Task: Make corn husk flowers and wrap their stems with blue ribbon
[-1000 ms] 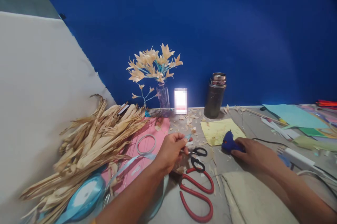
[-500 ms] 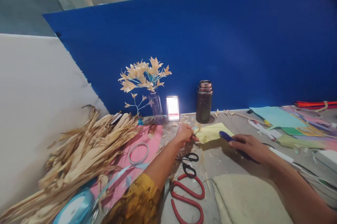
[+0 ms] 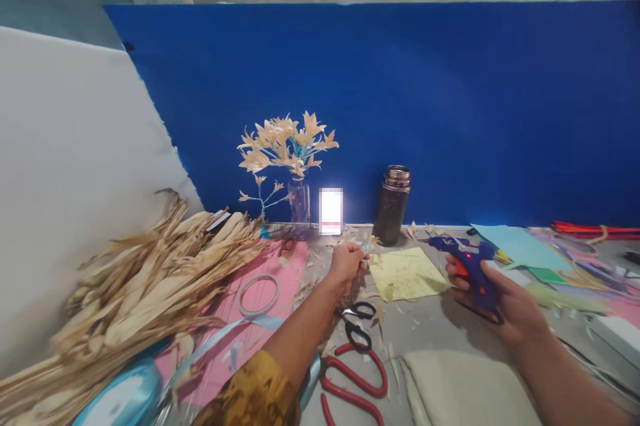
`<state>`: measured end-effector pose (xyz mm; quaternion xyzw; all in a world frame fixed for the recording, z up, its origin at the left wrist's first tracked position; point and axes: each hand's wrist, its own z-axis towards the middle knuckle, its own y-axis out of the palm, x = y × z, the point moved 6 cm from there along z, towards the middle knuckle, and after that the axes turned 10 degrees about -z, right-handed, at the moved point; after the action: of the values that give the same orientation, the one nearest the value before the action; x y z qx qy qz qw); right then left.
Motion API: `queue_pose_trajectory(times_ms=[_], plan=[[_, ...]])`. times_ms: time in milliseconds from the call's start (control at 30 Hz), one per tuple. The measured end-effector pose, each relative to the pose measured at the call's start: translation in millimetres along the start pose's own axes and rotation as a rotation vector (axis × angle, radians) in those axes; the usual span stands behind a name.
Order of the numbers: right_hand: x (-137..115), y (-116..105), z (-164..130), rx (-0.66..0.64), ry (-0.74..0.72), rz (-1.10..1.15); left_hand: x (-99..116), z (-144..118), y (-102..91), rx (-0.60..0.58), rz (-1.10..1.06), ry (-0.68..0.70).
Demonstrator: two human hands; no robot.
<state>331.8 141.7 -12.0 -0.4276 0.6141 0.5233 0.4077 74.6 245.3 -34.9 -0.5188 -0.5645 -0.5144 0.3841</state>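
Observation:
My right hand (image 3: 505, 303) grips a blue glue gun (image 3: 470, 265) lifted off the table, its nozzle pointing left above the yellow paper (image 3: 407, 274). My left hand (image 3: 346, 261) pinches a small husk flower piece (image 3: 369, 244) beside that paper's left edge. A vase with husk flowers (image 3: 287, 156) stands behind the left hand against the blue board. Black scissors (image 3: 356, 325) and red-handled scissors (image 3: 353, 379) lie on the table between my arms.
A pile of dry corn husks (image 3: 140, 279) fills the left side. A pink sheet (image 3: 235, 319) carries a tape ring (image 3: 258, 295) and light blue ribbon (image 3: 125, 396). A dark flask (image 3: 391, 205) stands at the back; coloured papers (image 3: 550, 253) lie right, beige cloth (image 3: 460, 389) near me.
My right hand has picked the glue gun up from the table and raised it. My left hand has moved forward with the small piece to the yellow paper's edge.

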Motion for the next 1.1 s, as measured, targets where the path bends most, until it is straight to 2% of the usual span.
queue_pose_trajectory(times_ms=[200, 400, 1100], plan=[[13.8, 22.6, -7.3, -0.118, -0.038, -0.134, 5.0, -11.4, 11.7, -0.012, -0.043, 0.043], [24.0, 35.2, -6.9, -0.181, -0.029, -0.242, 4.3, -17.3, 20.3, -0.033, -0.035, 0.035], [33.9, 34.3, 1.3, -0.192, -0.046, -0.368, -7.1, -14.7, 28.3, -0.038, 0.061, 0.076]])
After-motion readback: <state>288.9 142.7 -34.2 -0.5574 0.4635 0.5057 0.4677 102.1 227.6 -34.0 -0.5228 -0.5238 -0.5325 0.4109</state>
